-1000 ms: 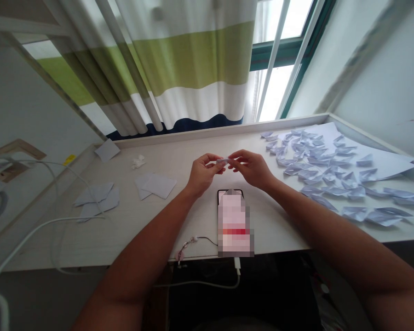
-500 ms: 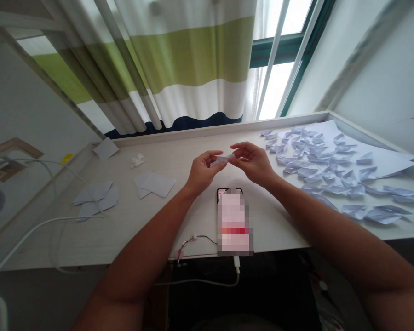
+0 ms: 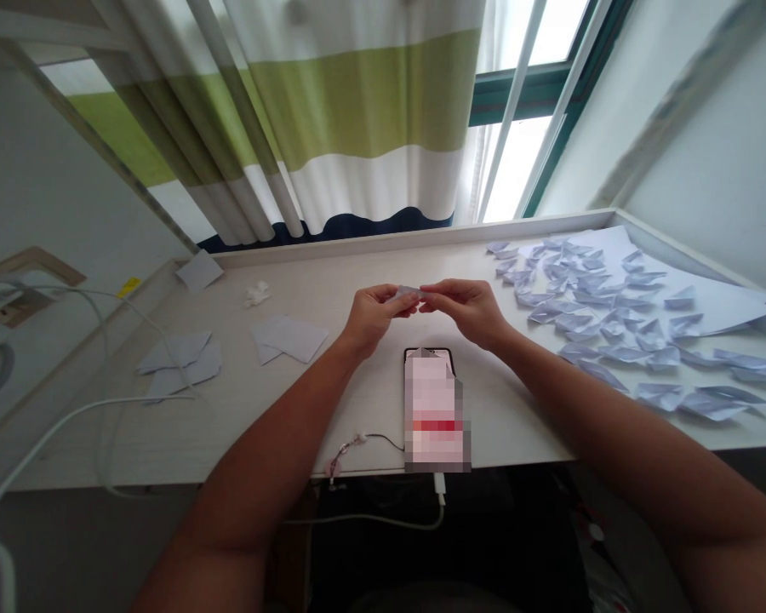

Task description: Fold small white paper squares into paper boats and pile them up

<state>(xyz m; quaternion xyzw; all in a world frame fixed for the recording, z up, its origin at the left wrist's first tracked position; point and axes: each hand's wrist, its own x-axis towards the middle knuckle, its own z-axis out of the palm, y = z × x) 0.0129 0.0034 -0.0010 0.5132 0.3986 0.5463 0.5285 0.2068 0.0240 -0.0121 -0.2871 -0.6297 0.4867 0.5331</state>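
My left hand (image 3: 371, 317) and my right hand (image 3: 467, 308) meet above the middle of the pale desk (image 3: 357, 400), both pinching one small folded piece of white paper (image 3: 410, 292) between thumbs and fingertips. The paper is held just off the desk surface. Right below the hands lies a phone (image 3: 435, 407) with its screen up, plugged into a white cable (image 3: 383, 521) at the desk's front edge.
Several small folded paper boats (image 3: 587, 315) cover the right side of the desk, some on a large white sheet (image 3: 715, 298). Flat paper squares (image 3: 290, 338) and more sheets (image 3: 179, 362) lie at the left. A crumpled scrap (image 3: 256, 295) sits near the striped curtain (image 3: 332, 119).
The hands have shifted slightly while working the small paper; the right hand dropped a little and the paper now lies flatter between the fingertips.
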